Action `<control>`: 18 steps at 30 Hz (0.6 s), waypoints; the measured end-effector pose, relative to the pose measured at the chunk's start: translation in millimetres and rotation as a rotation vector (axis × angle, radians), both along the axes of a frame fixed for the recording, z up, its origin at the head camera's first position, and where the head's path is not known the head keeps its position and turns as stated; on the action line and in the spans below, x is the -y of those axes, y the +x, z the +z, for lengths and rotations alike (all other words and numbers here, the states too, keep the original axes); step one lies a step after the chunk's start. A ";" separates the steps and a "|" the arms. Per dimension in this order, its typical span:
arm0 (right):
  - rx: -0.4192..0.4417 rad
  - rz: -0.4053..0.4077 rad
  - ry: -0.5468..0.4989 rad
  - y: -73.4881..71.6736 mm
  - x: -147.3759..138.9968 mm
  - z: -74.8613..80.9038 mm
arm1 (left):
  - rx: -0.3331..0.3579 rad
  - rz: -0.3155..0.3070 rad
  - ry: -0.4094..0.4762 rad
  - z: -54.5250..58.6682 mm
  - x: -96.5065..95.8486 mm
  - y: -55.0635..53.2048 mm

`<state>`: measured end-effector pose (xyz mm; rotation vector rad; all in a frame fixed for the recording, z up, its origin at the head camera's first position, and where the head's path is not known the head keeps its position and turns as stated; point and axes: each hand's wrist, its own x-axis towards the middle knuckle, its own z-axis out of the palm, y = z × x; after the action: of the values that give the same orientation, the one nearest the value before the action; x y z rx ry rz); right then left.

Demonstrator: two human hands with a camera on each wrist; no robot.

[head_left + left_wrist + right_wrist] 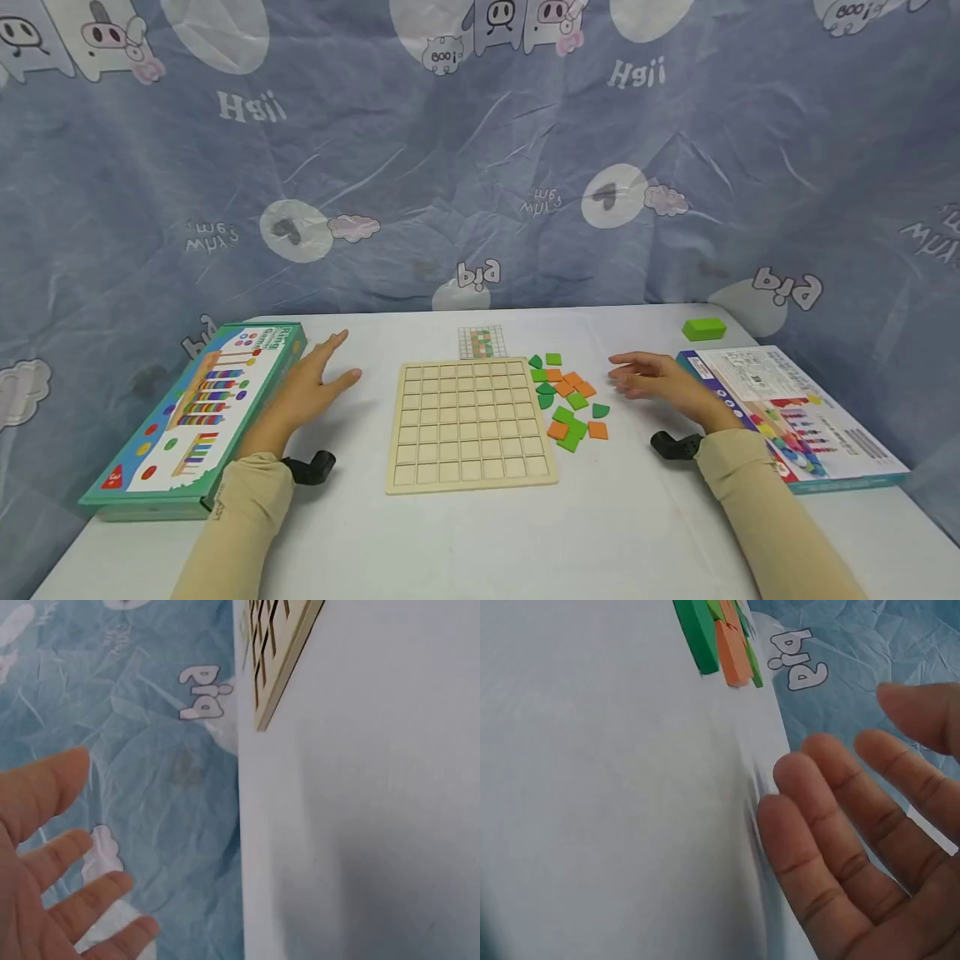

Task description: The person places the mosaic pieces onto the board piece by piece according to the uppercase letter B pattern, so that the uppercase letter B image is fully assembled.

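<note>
A square wooden grid board [471, 425] lies flat in the middle of the white table, its squares bare. Just right of it are scattered several orange square tiles [597, 430], light green square tiles [577, 401] and dark green rounded tiles [600, 411]. Behind the board lies a small printed grid card [482, 342] with a coloured pattern. My left hand [307, 392] hovers left of the board, thumb and fingers spread, holding nothing. To the right of the tiles, my right hand [660, 383] is held with relaxed, slightly bent fingers and nothing in them.
A green toy box [202, 408] lies at the left, beside my left forearm. Another box [795, 417], with printed pictures, lies at the right beside my right hand. Near the back right corner sits a light green block [704, 329]. A blue patterned cloth [480, 167] hangs behind the table.
</note>
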<state>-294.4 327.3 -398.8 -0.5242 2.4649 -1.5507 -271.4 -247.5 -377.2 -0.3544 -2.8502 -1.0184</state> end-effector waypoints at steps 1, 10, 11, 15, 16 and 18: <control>0.019 0.002 -0.021 -1.6 1.3 -1.7 | 0.005 -0.008 0.036 -1.4 -1.0 -1.0; 0.130 -0.030 -0.103 -18.9 15.2 -16.1 | 0.053 -0.063 0.514 -21.2 -15.9 -13.8; 0.136 -0.033 -0.099 -20.0 16.5 -17.0 | 0.071 -0.057 0.575 -24.9 -18.3 -15.7; 0.136 -0.042 -0.055 -25.2 19.6 -21.7 | 0.099 -0.023 0.738 -41.2 -26.9 -23.0; 0.133 -0.041 -0.043 -26.5 19.7 -23.0 | 0.093 -0.014 0.743 -45.0 -28.9 -24.3; 0.110 -0.031 -0.007 -28.6 19.4 -25.4 | 0.059 0.005 0.704 -52.8 -32.3 -26.9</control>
<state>-323.0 307.8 -424.2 -0.3926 2.3969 -1.5566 -298.3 -215.2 -429.9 -0.2442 -2.3128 -1.9353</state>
